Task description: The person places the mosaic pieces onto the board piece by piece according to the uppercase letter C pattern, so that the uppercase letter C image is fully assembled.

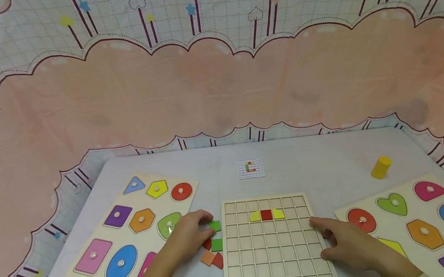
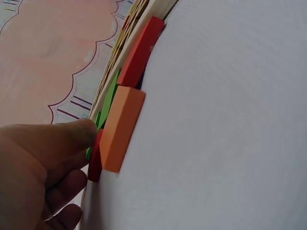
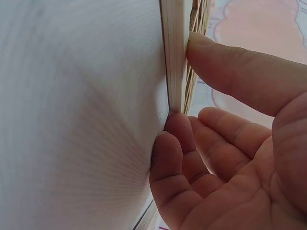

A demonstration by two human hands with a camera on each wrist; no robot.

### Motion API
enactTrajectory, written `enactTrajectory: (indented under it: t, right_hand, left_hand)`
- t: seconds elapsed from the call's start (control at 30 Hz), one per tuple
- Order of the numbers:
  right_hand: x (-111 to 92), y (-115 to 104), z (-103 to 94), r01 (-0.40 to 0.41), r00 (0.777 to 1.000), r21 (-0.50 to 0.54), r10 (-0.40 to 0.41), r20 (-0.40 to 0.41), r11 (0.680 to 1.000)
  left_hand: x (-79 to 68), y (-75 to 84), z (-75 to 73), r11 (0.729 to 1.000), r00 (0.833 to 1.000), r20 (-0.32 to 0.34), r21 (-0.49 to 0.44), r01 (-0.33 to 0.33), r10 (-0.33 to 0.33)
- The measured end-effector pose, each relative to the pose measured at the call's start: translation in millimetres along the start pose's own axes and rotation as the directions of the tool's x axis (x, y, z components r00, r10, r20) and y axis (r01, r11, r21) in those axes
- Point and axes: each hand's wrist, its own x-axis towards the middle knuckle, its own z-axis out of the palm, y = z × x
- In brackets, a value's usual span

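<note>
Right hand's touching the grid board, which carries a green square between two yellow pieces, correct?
Not quite: in the head view, the square is red, not green. The right hand does touch the grid board, and two yellow pieces flank the square.

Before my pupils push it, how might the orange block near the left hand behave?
The orange block looks stiff, given its crisp, straight edges. Its flat faces suggest sliding rather than rolling. Small beside the grid board, it is probably light too.
</note>
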Motion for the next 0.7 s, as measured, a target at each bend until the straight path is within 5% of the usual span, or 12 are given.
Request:
enactTrajectory:
  t: [0.7]
  right_hand:
    - [0.1,-0.2,-0.2,0.011,1.0,-0.01,-0.011,0.001,1.0]
  left_hand:
    - [2.6,7.2,-6.1,1.0,1.0,-0.008,-0.007,-0.01,0.01]
